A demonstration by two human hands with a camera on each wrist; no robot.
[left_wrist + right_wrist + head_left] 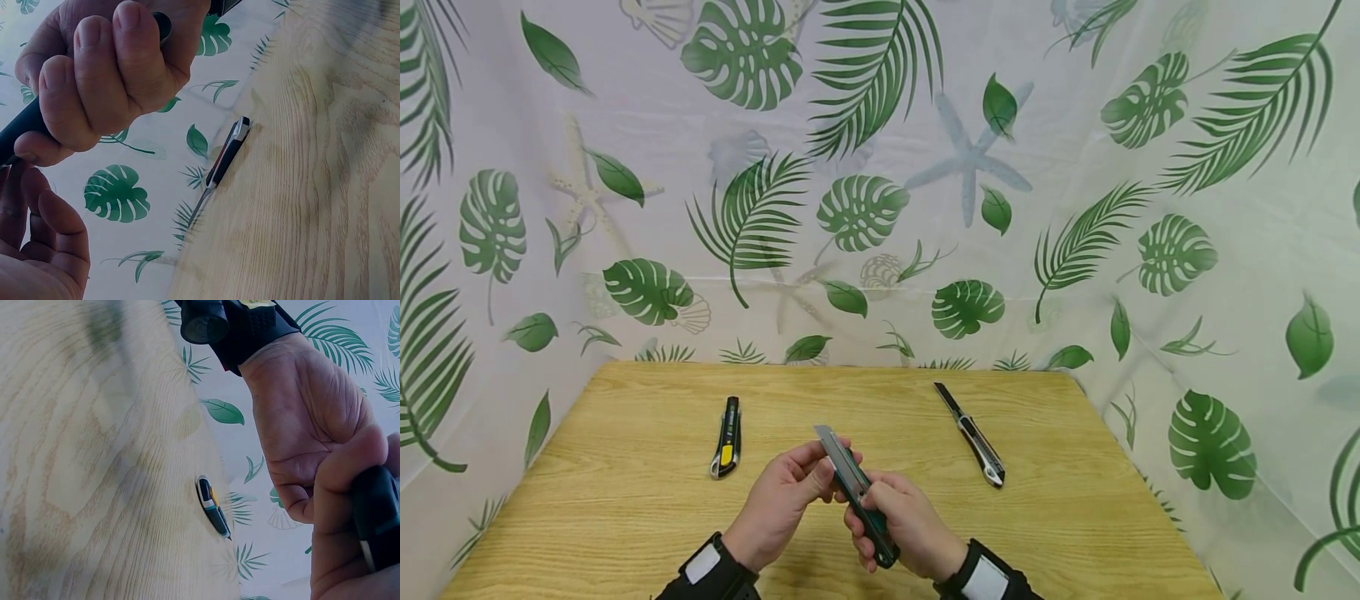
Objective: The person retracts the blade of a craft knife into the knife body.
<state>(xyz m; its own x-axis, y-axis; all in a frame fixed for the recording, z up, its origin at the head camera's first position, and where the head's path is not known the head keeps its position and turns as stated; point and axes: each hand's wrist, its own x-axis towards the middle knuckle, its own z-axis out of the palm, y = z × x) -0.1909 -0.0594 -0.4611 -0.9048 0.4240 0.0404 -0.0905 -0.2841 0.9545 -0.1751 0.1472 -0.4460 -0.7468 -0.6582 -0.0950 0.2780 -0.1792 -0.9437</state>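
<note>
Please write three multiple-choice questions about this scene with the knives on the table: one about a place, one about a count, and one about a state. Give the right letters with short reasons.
1. Where does the knife with the yellow slider lie?
A. left of the hands
B. right of the hands
C. off the table

2. How many utility knives are visible?
A. two
B. three
C. five

3. What is the state of the held knife?
A. blade out
B. blade hidden
C. lying on the table

Answers:
1 A: it lies beside the left hand.
2 B: one is held, two lie on the wood, including the black and silver knife.
3 A: the right hand grips its handle, and the grey blade projects.
</note>
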